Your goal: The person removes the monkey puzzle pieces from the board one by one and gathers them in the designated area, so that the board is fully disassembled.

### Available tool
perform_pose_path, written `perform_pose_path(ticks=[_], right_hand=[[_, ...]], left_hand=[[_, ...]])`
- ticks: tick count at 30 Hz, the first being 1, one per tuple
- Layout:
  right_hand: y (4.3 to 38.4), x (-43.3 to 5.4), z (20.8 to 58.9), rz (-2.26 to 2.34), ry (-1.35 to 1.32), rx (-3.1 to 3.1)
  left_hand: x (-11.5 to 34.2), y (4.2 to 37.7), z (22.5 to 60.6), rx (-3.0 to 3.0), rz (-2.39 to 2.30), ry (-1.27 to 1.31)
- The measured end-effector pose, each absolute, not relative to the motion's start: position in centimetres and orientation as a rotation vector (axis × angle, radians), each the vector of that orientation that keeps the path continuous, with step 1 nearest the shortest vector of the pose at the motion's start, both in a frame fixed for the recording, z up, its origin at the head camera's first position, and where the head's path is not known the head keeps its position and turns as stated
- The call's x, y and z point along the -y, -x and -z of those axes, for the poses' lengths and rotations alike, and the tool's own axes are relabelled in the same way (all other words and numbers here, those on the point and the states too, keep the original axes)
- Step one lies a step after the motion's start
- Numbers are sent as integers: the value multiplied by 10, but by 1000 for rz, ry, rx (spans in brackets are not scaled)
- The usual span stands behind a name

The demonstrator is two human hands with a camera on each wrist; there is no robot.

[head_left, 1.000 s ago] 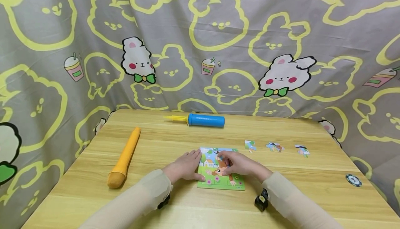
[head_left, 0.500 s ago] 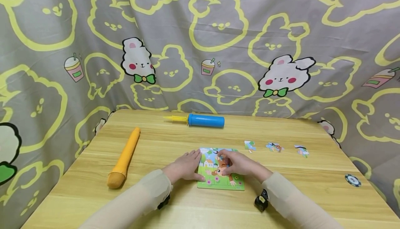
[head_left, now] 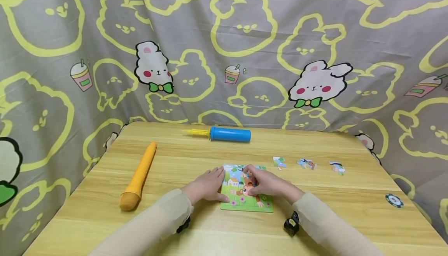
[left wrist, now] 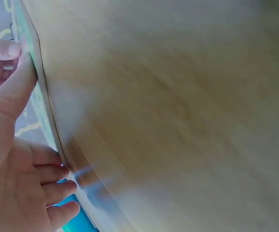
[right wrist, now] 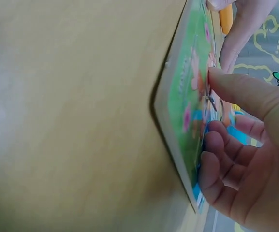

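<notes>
Nearest the camera, two beige sleeves (head_left: 147, 225) were seen reaching onto the wooden table (head_left: 217, 232). The puzzle board (head_left: 245, 203) lay flat near the front middle of the table, between the two hands. The left hand (head_left: 206, 186) was laid against the board's left edge with fingers straight and relaxed, steadying it and gripping nothing. The right hand (head_left: 267, 184) was set on the board's picture, its fingers (right wrist: 221, 159) curled and its thumb pressed down on a piece (right wrist: 208, 104) among the monkey figure; whether the piece was fully pinched or only pushed could not be told for certain, but the fingers were closed about it.

For the step to be done well, it was judged that the piece should be turned until its tabs met the neighbouring cut-outs, then pressed flat with light, even pressure, while the board was kept from sliding by the left hand. Forcing was judged a risk, since the thin card could be bent.

Further off to the right, three loose pieces (head_left: 307, 164) were laid in a row, well apart from the board, and a small round chip (head_left: 394, 200) was seen near the right edge. To the left lay an orange microphone (head_left: 137, 178), and at the far edge a blue pump (head_left: 229, 134), before a rabbit-print curtain (head_left: 315, 54)
</notes>
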State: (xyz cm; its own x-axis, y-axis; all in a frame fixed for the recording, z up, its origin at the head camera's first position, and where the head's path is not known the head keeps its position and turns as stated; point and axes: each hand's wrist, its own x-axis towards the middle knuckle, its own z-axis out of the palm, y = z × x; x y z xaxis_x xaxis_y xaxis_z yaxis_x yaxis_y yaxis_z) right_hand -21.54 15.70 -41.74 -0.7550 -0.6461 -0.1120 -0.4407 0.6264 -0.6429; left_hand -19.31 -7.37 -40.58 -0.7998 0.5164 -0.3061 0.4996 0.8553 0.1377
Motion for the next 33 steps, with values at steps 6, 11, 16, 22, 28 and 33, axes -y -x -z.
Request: perform_pose_path(ticks=[6,11,16,22,28,33], right_hand=[[215,-155,415,875,822,-2496],[216,-155,417,871,842,-2500],[216,-156,418,882,853,-2492],[216,-158,418,906,875,-2484],[218,-160,420,935,929,-2482],[217,-161,421,972,983,-2489]], left_hand=[[70,195,406,-2691,-96,-727],[57,190,405,-2761,-74,-613],[41,186,405,-2825,113,-491],[31,186,403,-2816,257,-422],[28,186,402,-2800,281,-391],[27,186,401,-2785,292,-374]])
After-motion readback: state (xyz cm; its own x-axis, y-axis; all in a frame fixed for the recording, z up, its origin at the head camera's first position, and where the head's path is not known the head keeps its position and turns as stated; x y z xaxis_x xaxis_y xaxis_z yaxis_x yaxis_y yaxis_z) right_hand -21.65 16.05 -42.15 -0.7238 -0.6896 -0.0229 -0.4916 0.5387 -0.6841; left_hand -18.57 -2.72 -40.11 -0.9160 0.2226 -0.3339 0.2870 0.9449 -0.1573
